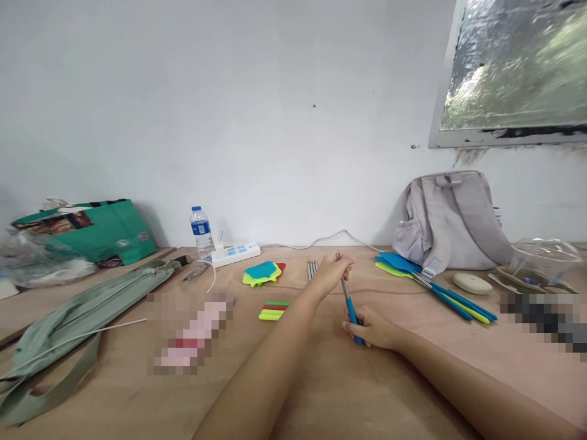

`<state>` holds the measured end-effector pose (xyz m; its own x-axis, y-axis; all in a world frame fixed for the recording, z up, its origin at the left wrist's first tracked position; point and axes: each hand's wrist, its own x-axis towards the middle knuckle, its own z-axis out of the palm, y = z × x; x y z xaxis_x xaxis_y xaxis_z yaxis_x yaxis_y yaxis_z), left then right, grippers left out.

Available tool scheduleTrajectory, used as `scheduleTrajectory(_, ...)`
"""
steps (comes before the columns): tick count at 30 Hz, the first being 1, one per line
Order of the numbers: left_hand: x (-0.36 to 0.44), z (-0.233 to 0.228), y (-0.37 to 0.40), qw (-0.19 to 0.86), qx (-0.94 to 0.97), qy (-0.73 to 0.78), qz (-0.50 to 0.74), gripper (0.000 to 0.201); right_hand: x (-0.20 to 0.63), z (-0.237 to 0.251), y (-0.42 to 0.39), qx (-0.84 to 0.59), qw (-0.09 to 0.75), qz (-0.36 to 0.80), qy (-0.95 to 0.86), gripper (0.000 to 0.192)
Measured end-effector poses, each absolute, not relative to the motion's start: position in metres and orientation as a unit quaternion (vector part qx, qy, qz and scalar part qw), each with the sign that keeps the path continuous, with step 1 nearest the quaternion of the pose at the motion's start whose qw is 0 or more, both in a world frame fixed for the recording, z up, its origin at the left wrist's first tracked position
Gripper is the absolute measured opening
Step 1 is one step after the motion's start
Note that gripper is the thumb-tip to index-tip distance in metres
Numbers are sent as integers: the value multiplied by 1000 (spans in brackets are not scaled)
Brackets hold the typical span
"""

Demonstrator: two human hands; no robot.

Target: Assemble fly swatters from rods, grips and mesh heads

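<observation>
My right hand (373, 327) is closed round a blue handle (352, 310), held tilted above the table. A thin metal rod (345, 287) runs up from the handle to my left hand (334, 274), whose closed fingers grip its upper end. Part of that end is hidden by the fingers. Beyond my left wrist lie several bare metal rods (312, 269). Loose green, red and yellow handles (274, 311) are to the left, partly behind my left forearm. Further back is a pile of flat blue, yellow and red swatter heads (263, 273).
At right, fly swatters (452, 299) with blue and yellow handles lie before a grey backpack (454, 220), near a pale oval object (472, 283). A water bottle (200, 235) and power strip (236, 253) stand at back left. A green bag (101, 235) and strap bag (92, 311) occupy the left.
</observation>
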<state>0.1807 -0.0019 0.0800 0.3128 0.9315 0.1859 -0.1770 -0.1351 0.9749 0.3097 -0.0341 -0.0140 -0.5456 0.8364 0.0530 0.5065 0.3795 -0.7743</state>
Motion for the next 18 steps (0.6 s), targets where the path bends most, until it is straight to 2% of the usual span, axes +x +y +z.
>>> scheduleTrajectory(5,166,95,-9,604,599,312,424,23,309,-14,-34,-415,251,425,-765,23)
scheduleTrajectory(8,154,108,-17,560,653,338,381,12,309,-16,-32,-403,289,444,-746,30)
scheduleTrajectory(14,139,127,-32,476,729,348,348,28,308,-18,-30,-342,335,439,-761,24)
scheduleTrajectory(18,137,132,-38,444,740,354,360,19,305,-19,-29,-314,344,433,-771,21)
